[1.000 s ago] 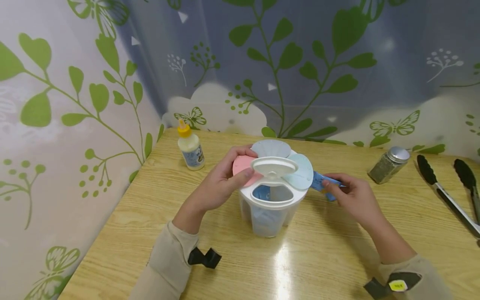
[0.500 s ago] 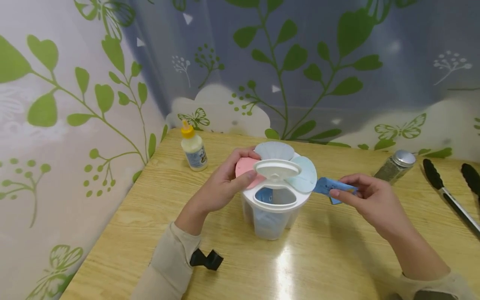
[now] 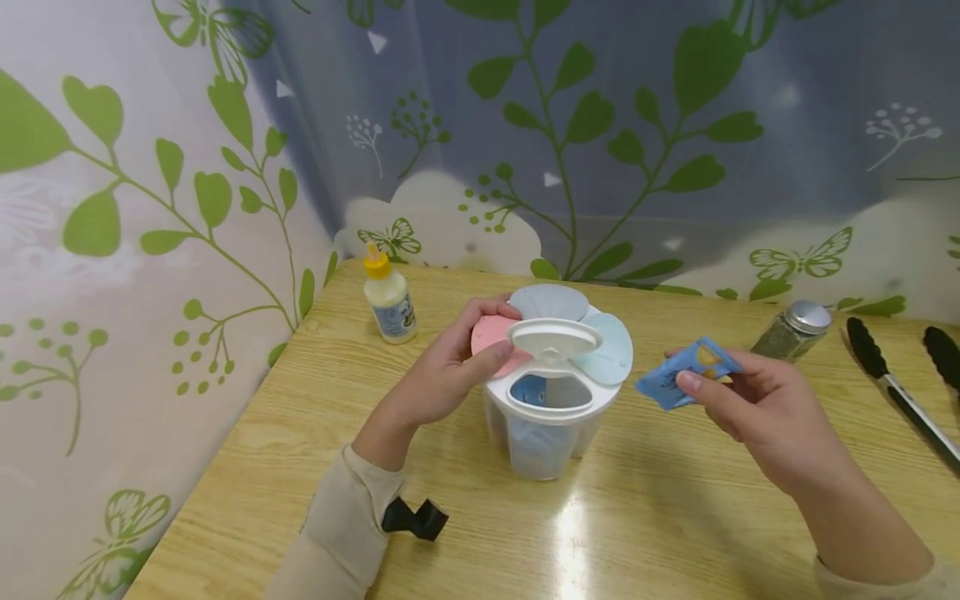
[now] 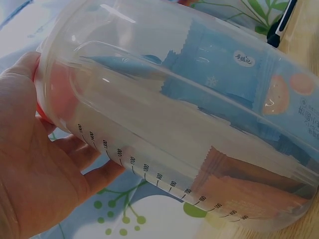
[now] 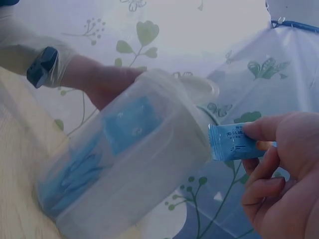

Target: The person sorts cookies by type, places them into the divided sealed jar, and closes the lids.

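A clear lidded storage container (image 3: 542, 446) stands on the table. Its top has pink, grey and pale green flaps, and a raised white flap (image 3: 555, 337) leaves one opening uncovered. My left hand (image 3: 431, 379) grips the rim by the pink flap (image 3: 493, 340). To the right of the container, my right hand (image 3: 776, 417) pinches a small blue snack packet (image 3: 681, 377) between thumb and fingers, apart from the container. Through the wall, the left wrist view shows blue packets (image 4: 219, 69) and orange packets (image 4: 244, 194) in separate compartments.
A small bottle with a yellow cap (image 3: 392, 307) stands behind on the left. Back right are a glass jar with a silver lid (image 3: 792, 329) and black-tipped tongs (image 3: 892, 387). A patterned cloth (image 3: 420, 108) hangs behind the table.
My right hand has moved right and turned the blue packet, which is now tilted up with more of its face showing. The left hand keeps its grip on the container.
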`<state>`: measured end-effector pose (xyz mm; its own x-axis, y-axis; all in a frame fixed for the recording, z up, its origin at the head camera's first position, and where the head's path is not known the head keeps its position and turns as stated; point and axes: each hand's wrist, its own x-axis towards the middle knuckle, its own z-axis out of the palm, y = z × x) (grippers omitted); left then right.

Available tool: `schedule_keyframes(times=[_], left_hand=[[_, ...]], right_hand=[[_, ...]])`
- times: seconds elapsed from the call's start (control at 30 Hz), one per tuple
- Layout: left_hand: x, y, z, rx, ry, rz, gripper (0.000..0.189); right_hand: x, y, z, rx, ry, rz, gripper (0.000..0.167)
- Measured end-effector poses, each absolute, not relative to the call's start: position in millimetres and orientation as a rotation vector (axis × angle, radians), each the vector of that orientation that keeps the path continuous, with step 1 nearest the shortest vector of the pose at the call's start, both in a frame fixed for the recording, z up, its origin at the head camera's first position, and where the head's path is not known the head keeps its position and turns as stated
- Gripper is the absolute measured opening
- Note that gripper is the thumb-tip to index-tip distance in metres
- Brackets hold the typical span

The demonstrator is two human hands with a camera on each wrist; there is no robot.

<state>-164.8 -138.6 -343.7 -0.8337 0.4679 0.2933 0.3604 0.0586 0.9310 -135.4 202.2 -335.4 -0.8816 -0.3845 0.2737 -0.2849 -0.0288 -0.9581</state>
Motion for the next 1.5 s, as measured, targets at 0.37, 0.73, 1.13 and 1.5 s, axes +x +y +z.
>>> schedule_keyframes(times=[0.37, 0.73, 1.13, 1.5], left_hand=[[-165, -139, -343, 0.906, 2.200, 1.927, 0.034], [-166, -138, -341, 0.920, 2.169, 1.934, 0.034], [-166, -138, -343, 0.911, 2.193, 1.924, 0.034], [-165, -138, -343, 0.907, 2.177, 1.932, 0.034]], right_hand=[[-130, 175, -315, -0.806, 2.032, -2.235, 0.031], [-127, 141, -295, -0.849, 2.052, -2.210, 0.030], [-120, 114, -291, -0.784, 2.431, -2.043, 0.019], [-118, 121, -292, -0.865, 2.501, -1.798, 0.016]])
